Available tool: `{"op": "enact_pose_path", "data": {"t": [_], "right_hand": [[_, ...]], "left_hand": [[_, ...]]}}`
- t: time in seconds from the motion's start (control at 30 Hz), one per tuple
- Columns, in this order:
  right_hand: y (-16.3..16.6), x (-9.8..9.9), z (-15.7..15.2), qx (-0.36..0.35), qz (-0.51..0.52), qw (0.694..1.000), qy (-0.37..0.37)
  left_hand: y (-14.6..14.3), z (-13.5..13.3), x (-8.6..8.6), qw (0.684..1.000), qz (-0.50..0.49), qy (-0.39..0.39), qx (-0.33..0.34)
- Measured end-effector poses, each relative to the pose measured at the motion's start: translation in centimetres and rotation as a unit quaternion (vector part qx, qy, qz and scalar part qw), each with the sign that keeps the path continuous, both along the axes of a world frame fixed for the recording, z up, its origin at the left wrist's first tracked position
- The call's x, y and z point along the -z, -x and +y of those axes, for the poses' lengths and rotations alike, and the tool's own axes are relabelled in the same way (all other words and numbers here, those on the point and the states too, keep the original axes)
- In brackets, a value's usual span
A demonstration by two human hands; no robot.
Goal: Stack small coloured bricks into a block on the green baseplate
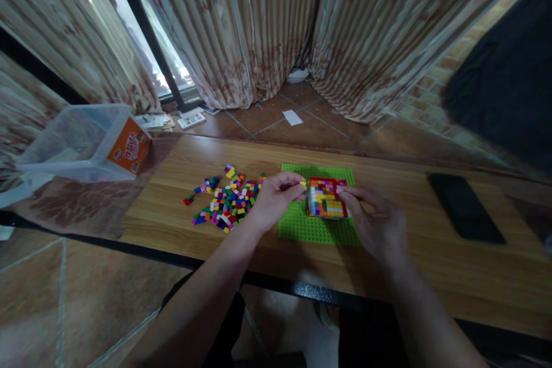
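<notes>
Building, it appears, we pinch a yellow brick point(303, 184) in our left hand point(276, 194) beside the block point(328, 198) on the baseplate point(297, 231), our right hand point(379, 221) at the block's edge, grip unclear, with careful alignment seemingly called for next.

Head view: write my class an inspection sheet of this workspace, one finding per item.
Surface: wooden table, wood grain showing.
Job's things: multicoloured brick build on green baseplate; loose bricks to its left.
Clutter: phone-like dark slab at right; white paper on tiled floor.
Hands: left hand pinches small yellow brick; right hand at the build's right edge, grip unclear.
Cables: nothing seen.
Surroundings: clear tub with orange label, patterned curtains.
</notes>
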State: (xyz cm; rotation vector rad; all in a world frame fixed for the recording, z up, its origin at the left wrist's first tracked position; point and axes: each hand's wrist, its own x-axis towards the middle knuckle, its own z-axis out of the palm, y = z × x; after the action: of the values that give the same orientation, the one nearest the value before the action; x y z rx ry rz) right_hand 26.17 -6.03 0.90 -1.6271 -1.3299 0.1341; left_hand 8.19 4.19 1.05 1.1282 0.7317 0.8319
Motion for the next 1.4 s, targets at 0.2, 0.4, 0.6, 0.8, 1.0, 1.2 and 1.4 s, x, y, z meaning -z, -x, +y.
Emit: {"op": "enact_pose_path", "data": {"t": [0.2,0.4,0.6,0.8,1.0,1.2,1.4], "right_hand": [[-0.3,0.6,-0.1,-0.054,-0.117,0.992,0.005],[-0.3,1.0,0.2,-0.059,-0.183,0.981,-0.009],[0.1,1.5,0.6,-0.048,-0.181,0.982,-0.018],[0.4,1.8,0.9,-0.03,-0.17,0.985,-0.024],[0.5,1.7,0.7,-0.037,-0.169,0.984,-0.039],[0.4,1.4,0.4,-0.052,-0.171,0.982,-0.056],[0.5,1.4,0.3,-0.074,-0.198,0.975,-0.071]], "left_hand": [[0.0,0.4,0.3,0.998,0.04,0.023,-0.029],[-0.1,0.3,0.4,0.999,0.036,0.011,0.002],[-0.1,0.4,0.8,0.999,0.038,-0.005,0.009],[-0.2,0.3,1.1,0.999,0.041,-0.009,0.007],[-0.2,0.3,0.8,0.999,0.044,-0.01,0.004],[-0.2,0.3,0.8,0.999,0.039,0.0,0.003],[-0.2,0.3,0.9,0.999,0.04,0.001,0.001]]}}
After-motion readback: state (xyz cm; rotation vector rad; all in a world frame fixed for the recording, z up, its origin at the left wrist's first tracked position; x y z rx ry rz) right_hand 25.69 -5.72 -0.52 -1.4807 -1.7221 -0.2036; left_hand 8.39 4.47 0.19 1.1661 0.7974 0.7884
